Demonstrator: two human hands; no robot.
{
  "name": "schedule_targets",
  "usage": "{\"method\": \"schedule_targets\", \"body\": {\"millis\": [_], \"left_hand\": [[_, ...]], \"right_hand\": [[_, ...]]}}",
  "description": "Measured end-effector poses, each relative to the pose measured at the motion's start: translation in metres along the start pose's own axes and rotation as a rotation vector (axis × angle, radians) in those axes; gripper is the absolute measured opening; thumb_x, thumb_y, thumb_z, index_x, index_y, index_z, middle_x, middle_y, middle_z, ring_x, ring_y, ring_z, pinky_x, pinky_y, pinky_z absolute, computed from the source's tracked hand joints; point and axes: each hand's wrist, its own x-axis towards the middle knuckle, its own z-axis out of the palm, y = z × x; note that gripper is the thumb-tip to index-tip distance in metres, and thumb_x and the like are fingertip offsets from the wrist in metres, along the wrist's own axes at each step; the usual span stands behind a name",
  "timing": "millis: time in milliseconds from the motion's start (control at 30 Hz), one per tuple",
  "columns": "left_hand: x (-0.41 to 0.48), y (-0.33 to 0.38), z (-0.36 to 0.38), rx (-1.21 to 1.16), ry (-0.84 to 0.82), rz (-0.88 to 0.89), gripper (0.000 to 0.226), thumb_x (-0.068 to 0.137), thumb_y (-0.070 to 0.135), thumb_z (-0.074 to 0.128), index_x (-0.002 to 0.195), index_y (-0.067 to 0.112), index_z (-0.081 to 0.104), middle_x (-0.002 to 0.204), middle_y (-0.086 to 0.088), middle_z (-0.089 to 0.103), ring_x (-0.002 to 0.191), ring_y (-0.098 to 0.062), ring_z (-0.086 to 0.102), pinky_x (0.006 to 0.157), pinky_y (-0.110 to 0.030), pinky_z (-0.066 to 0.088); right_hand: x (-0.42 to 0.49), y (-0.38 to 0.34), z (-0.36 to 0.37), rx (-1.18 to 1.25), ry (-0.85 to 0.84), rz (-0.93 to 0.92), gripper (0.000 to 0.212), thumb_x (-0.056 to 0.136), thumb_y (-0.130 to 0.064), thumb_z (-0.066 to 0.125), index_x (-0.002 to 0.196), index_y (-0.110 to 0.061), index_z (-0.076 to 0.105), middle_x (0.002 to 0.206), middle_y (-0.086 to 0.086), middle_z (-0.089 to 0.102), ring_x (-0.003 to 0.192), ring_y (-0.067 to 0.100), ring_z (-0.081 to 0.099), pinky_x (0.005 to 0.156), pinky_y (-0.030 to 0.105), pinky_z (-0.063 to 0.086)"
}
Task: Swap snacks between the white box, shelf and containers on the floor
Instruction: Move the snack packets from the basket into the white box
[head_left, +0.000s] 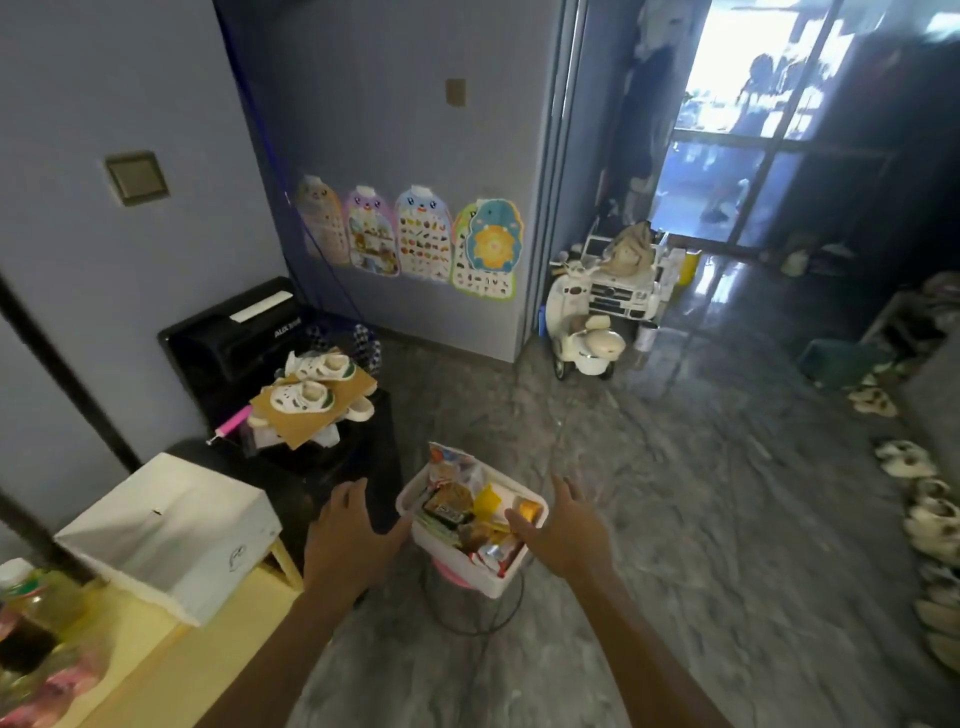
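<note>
The fingers (345, 501) of the left hand (345, 540) are straight and spread apart, holding nothing, palm down, just to the left of a white container (452, 557) The right hand (569, 530) is just as open on the container's other side, its fingers fanned; the thumb lies over the near right rim, and whether it touches cannot be told from this angle. Between the two hands the container is packed with snacks (457, 506) in yellow, orange and red wrappers, one tall packet (448, 460) standing up at the far end. The container sits on a small stool (448, 576) with a pink seat, directly under the hands. To the left of the left hand a white box (197, 551) stands on a pale yellow shelf (171, 660), with bottles (31, 597) at the shelf's near end. Beyond the left fingers a dark cabinet (382, 415) carries a piece of cardboard (311, 415) with small white shoes (306, 397) on it. Further out, picture charts (421, 234) hang on the wall, a toy scooter (587, 338) is parked by the doorway, and more shoes (930, 519) line the floor (675, 493) far to the right of the right hand
</note>
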Motion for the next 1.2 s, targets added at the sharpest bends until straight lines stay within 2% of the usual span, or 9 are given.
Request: {"method": "schedule_targets", "body": {"millis": [300, 467, 667, 767, 867, 933, 1033, 1167, 1200], "left_hand": [[0.136, 0.02, 0.085, 0.046, -0.133, 0.118, 0.105, 0.085, 0.087, 0.056, 0.159, 0.015, 0.042, 0.162, -0.008, 0.042, 0.144, -0.03, 0.049, 0.109, -0.048, 0.049], [0.237, 0.013, 0.146, 0.026, -0.231, 0.077, 0.097, 0.086, 0.085, 0.057, 0.152, 0.014, 0.049, 0.152, -0.009, 0.05, 0.128, -0.032, 0.061, 0.096, -0.046, 0.055], [0.339, 0.0, 0.234, 0.072, -0.368, 0.062, 0.118, 0.073, 0.095, 0.037, 0.161, 0.015, 0.038, 0.157, -0.008, 0.042, 0.134, -0.031, 0.056, 0.1, -0.049, 0.054], [0.38, -0.007, 0.286, 0.08, -0.421, 0.05, 0.124, 0.068, 0.095, 0.037, 0.164, 0.016, 0.03, 0.159, -0.007, 0.035, 0.135, -0.032, 0.054, 0.1, -0.047, 0.053], [0.416, -0.014, 0.341, 0.062, -0.437, 0.067, 0.126, 0.062, 0.093, 0.044, 0.167, 0.027, 0.017, 0.165, -0.006, 0.023, 0.139, -0.034, 0.05, 0.099, -0.05, 0.053], [0.433, -0.017, 0.371, 0.028, -0.455, 0.094, 0.129, 0.06, 0.094, 0.05, 0.167, 0.037, 0.008, 0.171, -0.005, 0.011, 0.143, -0.034, 0.046, 0.099, -0.052, 0.054], [0.449, -0.021, 0.414, -0.035, -0.482, 0.079, 0.115, 0.072, 0.086, 0.068, 0.164, 0.046, 0.011, 0.173, -0.003, 0.006, 0.141, -0.034, 0.05, 0.098, -0.049, 0.056], [0.46, -0.028, 0.448, -0.074, -0.44, 0.097, 0.078, 0.084, 0.059, 0.074, 0.149, 0.051, 0.031, 0.163, 0.001, 0.016, 0.109, -0.036, 0.068, 0.083, -0.051, 0.061], [0.461, -0.03, 0.45, -0.099, -0.432, 0.09, 0.07, 0.084, 0.054, 0.073, 0.144, 0.051, 0.037, 0.158, 0.003, 0.021, 0.103, -0.035, 0.07, 0.081, -0.051, 0.062]], "right_hand": [[0.117, 0.005, 0.052, -0.032, -0.096, 0.101, 0.099, 0.085, -0.077, 0.065, 0.16, -0.018, 0.038, 0.159, 0.006, 0.049, 0.141, 0.028, 0.051, 0.106, 0.04, 0.048], [0.207, 0.002, 0.104, 0.004, -0.221, 0.161, 0.097, 0.08, -0.074, 0.071, 0.157, -0.024, 0.041, 0.153, 0.002, 0.053, 0.133, 0.025, 0.057, 0.099, 0.041, 0.054], [0.31, 0.025, 0.2, -0.098, -0.386, 0.169, 0.114, 0.073, -0.082, 0.062, 0.166, -0.028, 0.022, 0.17, 0.002, 0.034, 0.149, 0.028, 0.042, 0.116, 0.057, 0.041], [0.35, 0.038, 0.255, -0.122, -0.462, 0.138, 0.119, 0.076, -0.08, 0.069, 0.168, -0.028, 0.014, 0.174, 0.001, 0.023, 0.154, 0.029, 0.035, 0.119, 0.056, 0.039], [0.387, 0.051, 0.321, -0.114, -0.495, 0.074, 0.124, 0.078, -0.076, 0.073, 0.169, -0.025, 0.006, 0.177, 0.004, 0.012, 0.152, 0.031, 0.036, 0.114, 0.053, 0.044], [0.406, 0.063, 0.373, -0.048, -0.494, 0.058, 0.127, 0.076, -0.07, 0.08, 0.168, -0.032, 0.001, 0.177, 0.002, 0.002, 0.151, 0.032, 0.036, 0.106, 0.052, 0.052], [0.42, 0.077, 0.436, 0.044, -0.42, 0.059, 0.132, 0.072, -0.061, 0.088, 0.164, -0.047, -0.005, 0.176, -0.003, -0.008, 0.155, 0.037, 0.028, 0.1, 0.059, 0.056], [0.422, 0.077, 0.472, 0.193, -0.315, 0.101, 0.093, 0.095, -0.042, 0.07, 0.157, -0.066, 0.006, 0.176, 0.003, -0.002, 0.158, 0.036, 0.026, 0.103, 0.053, 0.057], [0.422, 0.076, 0.476, 0.183, -0.281, 0.099, 0.09, 0.098, -0.033, 0.069, 0.16, -0.061, 0.01, 0.176, 0.004, -0.005, 0.159, 0.036, 0.024, 0.103, 0.05, 0.057]]}}
